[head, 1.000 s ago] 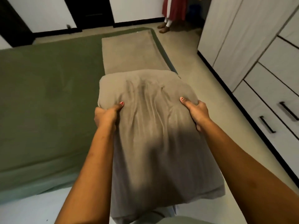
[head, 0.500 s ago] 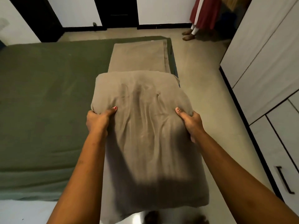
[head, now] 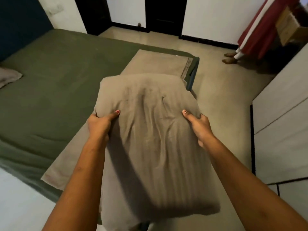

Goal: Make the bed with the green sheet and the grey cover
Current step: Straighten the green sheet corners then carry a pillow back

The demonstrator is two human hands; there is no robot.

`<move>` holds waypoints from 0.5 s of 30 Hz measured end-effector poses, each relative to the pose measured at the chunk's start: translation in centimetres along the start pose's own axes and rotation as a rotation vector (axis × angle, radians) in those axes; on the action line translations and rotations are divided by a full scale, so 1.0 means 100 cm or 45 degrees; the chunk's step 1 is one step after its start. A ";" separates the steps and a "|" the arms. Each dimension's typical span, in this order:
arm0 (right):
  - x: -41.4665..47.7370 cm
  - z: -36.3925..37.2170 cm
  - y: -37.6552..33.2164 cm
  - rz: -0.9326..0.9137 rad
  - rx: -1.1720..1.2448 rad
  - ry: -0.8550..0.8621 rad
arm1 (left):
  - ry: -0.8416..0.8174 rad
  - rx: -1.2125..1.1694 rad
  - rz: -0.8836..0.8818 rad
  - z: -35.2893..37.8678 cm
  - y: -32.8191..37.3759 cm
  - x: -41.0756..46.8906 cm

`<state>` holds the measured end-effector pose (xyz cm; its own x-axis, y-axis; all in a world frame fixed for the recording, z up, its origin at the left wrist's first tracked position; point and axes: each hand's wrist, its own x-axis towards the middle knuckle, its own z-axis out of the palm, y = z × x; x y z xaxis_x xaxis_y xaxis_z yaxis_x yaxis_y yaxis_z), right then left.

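The left hand (head: pixel 98 124) and right hand (head: pixel 200 125) each gripped a side of the folded grey cover (head: pixel 150 139), thumbs pressed on top and fingers curled underneath out of sight. They held it over the bed's right edge, where a flat strip of seemingly the same cloth lay on the green sheet (head: pixel 66 84). Unfolding it well likely meant an even grip in line with that strip; I counted one sheet, one cover, two hands and one pillow (head: pixel 8 76).
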<state>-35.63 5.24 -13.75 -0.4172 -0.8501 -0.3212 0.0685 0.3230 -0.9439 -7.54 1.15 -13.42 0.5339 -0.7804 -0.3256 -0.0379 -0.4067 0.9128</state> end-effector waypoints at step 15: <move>0.227 -0.006 -0.074 -0.095 -0.056 -0.278 | 0.317 -0.106 -0.051 0.160 0.066 0.058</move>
<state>-46.12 -16.19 -14.03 -0.2135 -0.9405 -0.2643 0.0030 0.2699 -0.9629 -18.21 -13.61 -13.24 0.7254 -0.6191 -0.3007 0.0515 -0.3868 0.9207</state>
